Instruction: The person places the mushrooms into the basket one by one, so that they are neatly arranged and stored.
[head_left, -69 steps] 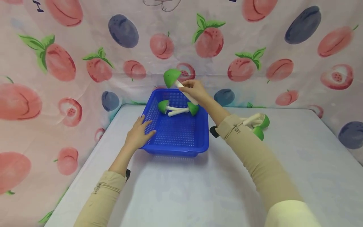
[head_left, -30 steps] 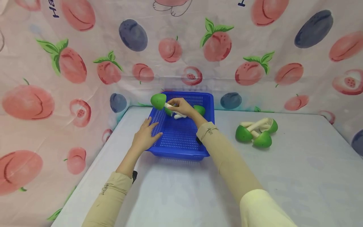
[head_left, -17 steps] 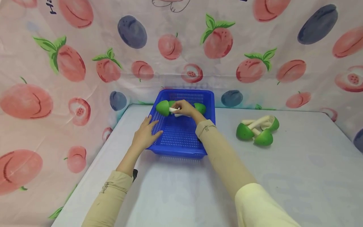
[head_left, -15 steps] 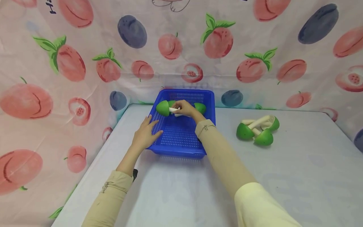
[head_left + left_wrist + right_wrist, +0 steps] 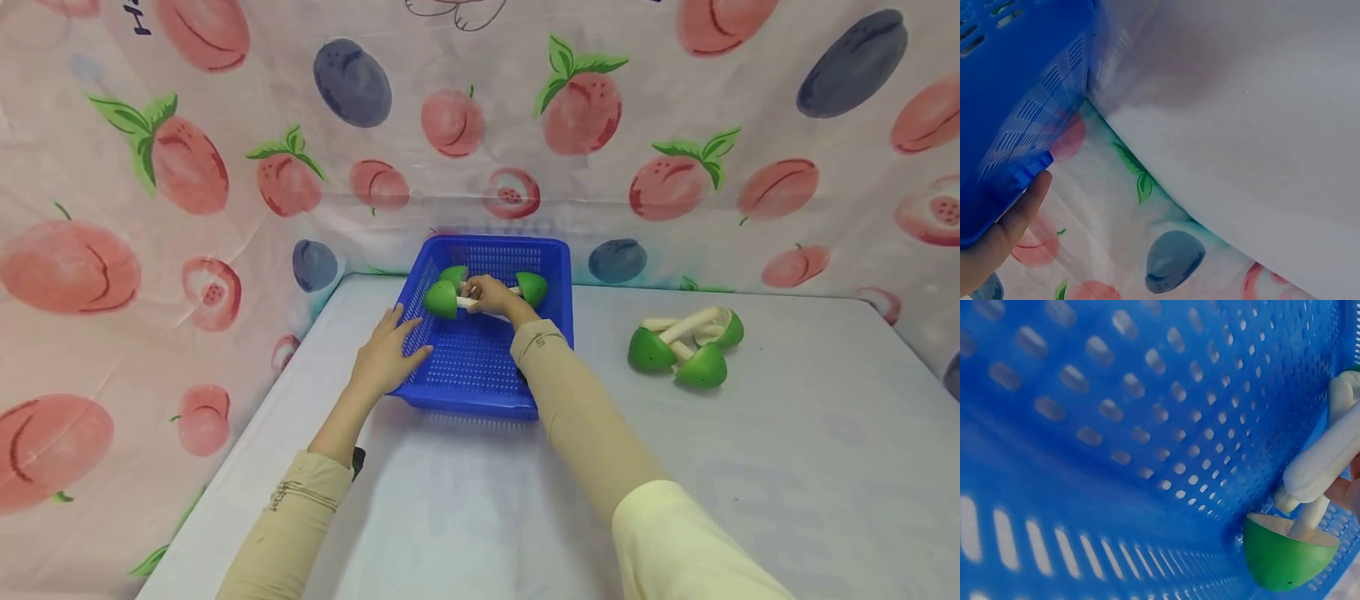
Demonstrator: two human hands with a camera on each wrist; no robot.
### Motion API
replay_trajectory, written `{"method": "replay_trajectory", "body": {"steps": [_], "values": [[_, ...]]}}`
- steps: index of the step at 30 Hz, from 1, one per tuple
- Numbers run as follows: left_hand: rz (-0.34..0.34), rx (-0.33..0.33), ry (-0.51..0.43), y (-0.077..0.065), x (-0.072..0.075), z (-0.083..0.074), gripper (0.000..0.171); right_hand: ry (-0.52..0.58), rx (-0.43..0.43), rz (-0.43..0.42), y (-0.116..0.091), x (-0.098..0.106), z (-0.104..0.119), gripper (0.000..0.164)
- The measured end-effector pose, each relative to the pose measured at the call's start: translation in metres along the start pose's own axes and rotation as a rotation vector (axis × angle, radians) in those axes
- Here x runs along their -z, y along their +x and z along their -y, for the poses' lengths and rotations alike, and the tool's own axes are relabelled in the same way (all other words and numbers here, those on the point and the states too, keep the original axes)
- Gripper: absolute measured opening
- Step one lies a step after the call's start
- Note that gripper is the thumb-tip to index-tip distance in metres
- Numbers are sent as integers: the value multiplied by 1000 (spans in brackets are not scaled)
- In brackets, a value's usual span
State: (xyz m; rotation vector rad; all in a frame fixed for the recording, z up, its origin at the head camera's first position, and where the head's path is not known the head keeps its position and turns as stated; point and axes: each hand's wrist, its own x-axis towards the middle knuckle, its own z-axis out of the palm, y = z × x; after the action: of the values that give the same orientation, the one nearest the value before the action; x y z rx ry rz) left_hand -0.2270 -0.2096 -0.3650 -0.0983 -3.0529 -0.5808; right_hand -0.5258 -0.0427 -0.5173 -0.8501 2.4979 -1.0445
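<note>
My right hand point(image 5: 492, 296) is down inside a blue plastic basket point(image 5: 480, 403), pinching the white stem of a green-capped toy mushroom point(image 5: 441, 300). Its cap points left, low over the basket floor. Behind it lies another mushroom point(image 5: 453, 274), partly covered, and a third mushroom point(image 5: 532, 289) lies to the right. The right wrist view shows the pale held stem point(image 5: 1322, 459) above that third mushroom's green cap point(image 5: 1288, 553). My left hand point(image 5: 381, 360) rests on the basket's left rim with fingers spread; a straight finger point(image 5: 1025, 203) touches the rim in the left wrist view.
To the right of the basket, a small pile of green-capped mushrooms point(image 5: 701, 367) lies on the white tabletop point(image 5: 810, 433). A fruit-print cloth point(image 5: 480, 179) hangs right behind the basket and along the left side.
My right hand has carried the mushroom from above the basket's back down into it, lately shifting it slightly nearer and right. The left hand has stayed on the rim.
</note>
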Motion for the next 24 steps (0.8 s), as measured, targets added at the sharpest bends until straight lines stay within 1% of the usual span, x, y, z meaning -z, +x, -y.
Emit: {"method": "replay_trajectory", "body": {"steps": [1, 2, 3, 4, 6, 8, 9, 10, 11, 12, 13, 14, 15, 17, 20, 21, 22, 24], "values": [[-2, -2, 0, 0, 0, 0, 60, -14, 1, 0, -1, 0, 0, 33], [-4, -3, -1, 0, 0, 0, 60, -21, 21, -12, 0, -1, -1, 32], [-6, -3, -1, 0, 0, 0, 60, -32, 0, 9, 0, -1, 0, 33], [-6, -2, 0, 0, 0, 0, 60, -48, 21, -7, 0, -2, -1, 30], [-5, 1, 0, -1, 1, 0, 60, -74, 24, -2, 1, -3, -2, 30], [-2, 4, -2, -1, 1, 0, 60, -135, 24, -11, 6, -6, -5, 29], [0, 6, -1, -1, 1, 0, 60, -172, -7, 13, 6, -5, -3, 30], [2, 7, -1, -1, 1, 0, 60, -205, 4, 1, 9, -7, -5, 30], [2, 8, -2, -1, 1, 0, 60, -239, -3, 9, 11, -8, -6, 30], [2, 8, -2, -1, 1, 1, 60, -270, 17, -9, 11, -9, -6, 29], [2, 9, -3, -1, 1, 1, 60, -303, 17, -6, 9, -8, -2, 30], [1, 9, -3, -1, 1, 1, 60, -313, 34, -9, 4, -7, 3, 29], [-1, 9, -2, -1, 1, 1, 60, -315, 9, 18, -5, -3, 15, 29], [-6, 8, -2, -1, 1, 2, 60, -327, -12, 15, -29, 4, 46, 26], [-11, 2, -3, -1, 1, 2, 60, -331, -82, 54, -79, 18, 104, 26], [-11, 0, -2, 0, 0, 2, 60, -332, -120, 76, -94, 23, 124, 27], [-12, -2, -2, 0, 0, 2, 60, -339, -125, 70, -106, 25, 135, 28], [-11, -6, 0, 0, -1, 2, 60, -340, -122, 68, -118, 27, 145, 29]]}}
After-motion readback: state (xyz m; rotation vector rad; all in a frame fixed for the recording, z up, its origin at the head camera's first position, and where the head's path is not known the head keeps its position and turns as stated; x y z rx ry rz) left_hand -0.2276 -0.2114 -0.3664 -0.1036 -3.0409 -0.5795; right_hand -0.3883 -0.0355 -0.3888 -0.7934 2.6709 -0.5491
